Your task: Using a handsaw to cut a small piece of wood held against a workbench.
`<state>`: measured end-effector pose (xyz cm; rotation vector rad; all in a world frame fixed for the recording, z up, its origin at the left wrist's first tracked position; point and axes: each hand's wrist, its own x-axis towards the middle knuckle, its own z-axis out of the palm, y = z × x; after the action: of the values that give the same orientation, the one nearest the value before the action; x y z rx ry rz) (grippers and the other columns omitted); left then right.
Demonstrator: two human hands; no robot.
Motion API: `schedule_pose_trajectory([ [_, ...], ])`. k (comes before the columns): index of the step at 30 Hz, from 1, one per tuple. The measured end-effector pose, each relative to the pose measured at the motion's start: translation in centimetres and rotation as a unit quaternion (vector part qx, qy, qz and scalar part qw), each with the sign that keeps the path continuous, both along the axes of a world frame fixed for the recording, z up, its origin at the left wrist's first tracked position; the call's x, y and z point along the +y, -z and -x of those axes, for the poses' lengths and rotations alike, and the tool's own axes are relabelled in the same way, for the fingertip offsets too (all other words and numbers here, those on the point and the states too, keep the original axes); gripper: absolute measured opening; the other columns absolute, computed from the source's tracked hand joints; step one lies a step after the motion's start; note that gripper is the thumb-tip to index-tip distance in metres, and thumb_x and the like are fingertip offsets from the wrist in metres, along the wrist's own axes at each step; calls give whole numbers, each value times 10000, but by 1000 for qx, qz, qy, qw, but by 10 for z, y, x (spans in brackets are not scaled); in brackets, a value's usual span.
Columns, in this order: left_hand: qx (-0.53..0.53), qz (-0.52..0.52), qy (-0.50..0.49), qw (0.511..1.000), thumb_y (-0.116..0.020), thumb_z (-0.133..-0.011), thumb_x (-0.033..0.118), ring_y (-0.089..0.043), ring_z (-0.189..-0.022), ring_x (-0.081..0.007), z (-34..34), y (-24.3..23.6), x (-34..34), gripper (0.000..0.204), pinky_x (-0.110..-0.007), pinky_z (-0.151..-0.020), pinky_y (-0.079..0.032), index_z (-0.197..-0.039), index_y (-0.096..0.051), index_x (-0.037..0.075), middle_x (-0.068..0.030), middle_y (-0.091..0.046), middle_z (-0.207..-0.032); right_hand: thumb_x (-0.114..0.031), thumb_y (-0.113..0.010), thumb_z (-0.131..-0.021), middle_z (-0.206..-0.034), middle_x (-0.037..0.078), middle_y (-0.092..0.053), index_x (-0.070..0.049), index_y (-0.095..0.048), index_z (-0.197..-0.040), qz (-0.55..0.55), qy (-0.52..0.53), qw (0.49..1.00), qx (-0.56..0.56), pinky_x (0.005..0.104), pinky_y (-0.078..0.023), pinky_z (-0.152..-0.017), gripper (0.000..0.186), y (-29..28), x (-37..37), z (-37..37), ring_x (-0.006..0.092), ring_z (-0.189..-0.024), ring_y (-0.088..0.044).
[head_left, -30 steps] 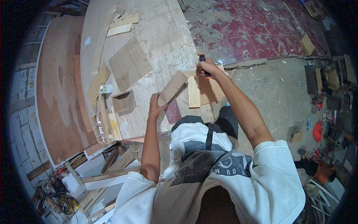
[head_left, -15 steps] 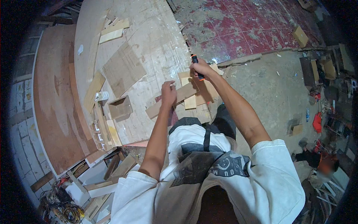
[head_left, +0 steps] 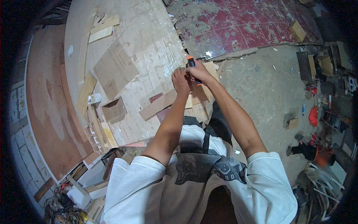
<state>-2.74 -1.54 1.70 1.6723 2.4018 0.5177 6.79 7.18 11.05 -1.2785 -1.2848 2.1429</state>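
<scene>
My right hand [head_left: 200,73] is wrapped round a black tool handle with orange ends [head_left: 191,62]; what kind of tool it is cannot be made out. Close beside it, touching or nearly so, my left hand [head_left: 181,80] has its fingers bent together, and whatever lies between them is hidden. Both hands are over the right edge of a plywood worktop [head_left: 147,48]. Under my left wrist runs a narrow brown board [head_left: 158,106], set slantwise. Pale wood pieces [head_left: 189,101] and a wider brown panel [head_left: 200,96] lie partly covered beneath my hands.
Left on the worktop are a square board [head_left: 115,69], a small open wooden box [head_left: 114,109] and loose strips [head_left: 100,34]. Another large brown panel [head_left: 48,97] stands at far left. Floor clutter and what looks like a person in orange and black [head_left: 322,156] are at right.
My left hand has moved right and forward from the narrow board to beside my right hand. The tool remains in my right hand. The whole view has shifted slightly.
</scene>
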Motion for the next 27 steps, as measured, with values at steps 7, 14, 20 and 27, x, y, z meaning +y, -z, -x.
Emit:
schedule_pose_trajectory([
  [7, -5, -105, 1, 994, -556, -844, 191, -509, -1138, -278, 0, 6, -3, 314, -400, -1031, -351, -1121, -591, 48, -122, -572, -1141, -128, -625, -801, -776, 92, -593, -19, -555, -1028, -164, 36, 975, -147, 364, -493, -688, 261, 7, -24, 5, 219, -732, -610],
  [14, 62, -15, -17, 998, -593, -828, 199, -515, -1142, -220, 1, 14, -4, 352, -410, -993, -357, -1170, -644, 134, -77, -584, -1148, -61, -572, -816, -871, 194, -641, -8, -572, -1123, -181, 45, 972, -146, 383, -500, -777, 311, -6, -49, -15, 306, -838, -652],
  [20, 50, 15, -40, 998, -597, -819, 164, -509, -1158, -202, -12, 9, -2, 365, -398, -974, -337, -1179, -660, 173, -58, -590, -1157, -68, -606, -833, -864, 244, -639, -5, -578, -1127, -208, 69, 968, -119, 404, -502, -721, 302, 3, -59, -29, 372, -818, -661],
  [27, 5, -16, -45, 999, -607, -787, 140, -492, -1197, -212, 3, 27, -16, 407, -424, -1012, -310, -1189, -660, 182, -55, -561, -1224, -82, -578, -879, -903, 156, -619, 18, -542, -1124, -143, 39, 982, -114, 343, -476, -797, 267, -74, -57, -22, 205, -834, -582],
])
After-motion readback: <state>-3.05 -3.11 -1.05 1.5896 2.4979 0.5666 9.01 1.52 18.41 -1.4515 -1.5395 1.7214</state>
